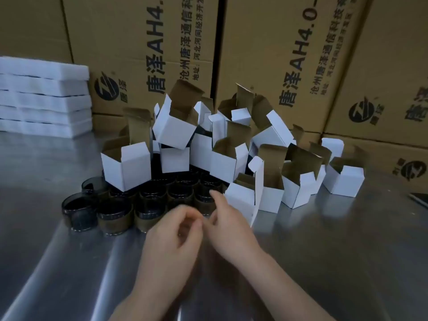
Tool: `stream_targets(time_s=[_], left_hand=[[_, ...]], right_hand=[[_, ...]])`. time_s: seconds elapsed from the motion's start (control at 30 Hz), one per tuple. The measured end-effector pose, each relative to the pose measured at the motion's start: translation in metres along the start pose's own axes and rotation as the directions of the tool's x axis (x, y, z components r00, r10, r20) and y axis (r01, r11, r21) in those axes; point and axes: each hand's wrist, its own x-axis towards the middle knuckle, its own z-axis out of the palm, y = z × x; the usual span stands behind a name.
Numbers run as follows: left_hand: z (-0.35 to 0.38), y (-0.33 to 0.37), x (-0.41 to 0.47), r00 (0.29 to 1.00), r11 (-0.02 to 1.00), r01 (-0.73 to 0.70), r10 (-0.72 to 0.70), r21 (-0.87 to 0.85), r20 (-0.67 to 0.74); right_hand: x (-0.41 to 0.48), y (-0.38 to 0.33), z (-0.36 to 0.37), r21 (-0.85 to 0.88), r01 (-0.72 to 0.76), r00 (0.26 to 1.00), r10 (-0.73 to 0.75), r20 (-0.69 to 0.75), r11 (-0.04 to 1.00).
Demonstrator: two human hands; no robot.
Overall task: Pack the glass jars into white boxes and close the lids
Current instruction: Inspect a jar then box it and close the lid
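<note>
Several foam slabs [44, 98]: white, stacked flat at far left against the cartons. Out of reach, so probably spare padding and not in use now.
Bench [69, 274]: bare steel, reflective, everything sits straight on it.
Glass jars [148, 200]: dark, open-topped, upright, packed side by side in rows at front left of the box heap. The back rows run under the heap. Front row is nearest the hands, so it is the easy pick.
Left hand [176, 230]: low over the bench just in front of the jars, fingers curled in towards the thumb. Blurred; can't tell whether anything is in the pinch.
White boxes [208, 140]: pre-erected, brown inside, top flaps up, heaped loosely, some tilted and resting on the jars. Lids open so jars can drop straight in. None looks closed yet, so my read is the job is at an early stage.
Right hand [229, 218]: forefinger stretched out towards the jars, other fingers loose, holding nothing. It sits just beside the nearest box.
Nearest box [245, 193]: leaning, lid flap standing up, mouth open. I judge it the next one to be filled.
Cartons [266, 66]: big brown printed ones forming the wall behind.
Dark object [419, 199]: flat, cut off by the right edge, unidentifiable.
</note>
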Motion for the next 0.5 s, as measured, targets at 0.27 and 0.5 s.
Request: stream_targets(time_s=[0.27, 0.5], left_hand=[[0.027, -0.008, 0.062, 0.997, 0.987, 0.018, -0.007, 0.157, -0.075], [0.039, -0.021, 0.085, 0.995, 0.983, 0.061, -0.047, 0.171, -0.089]], right_hand=[[0.058, 0.01, 0.013, -0.301, -0.193, 0.981, 0.187, -0.05, 0.934], [0.054, 0.017, 0.009, -0.233, -0.138, 0.988, 0.115, -0.107, 0.963]])
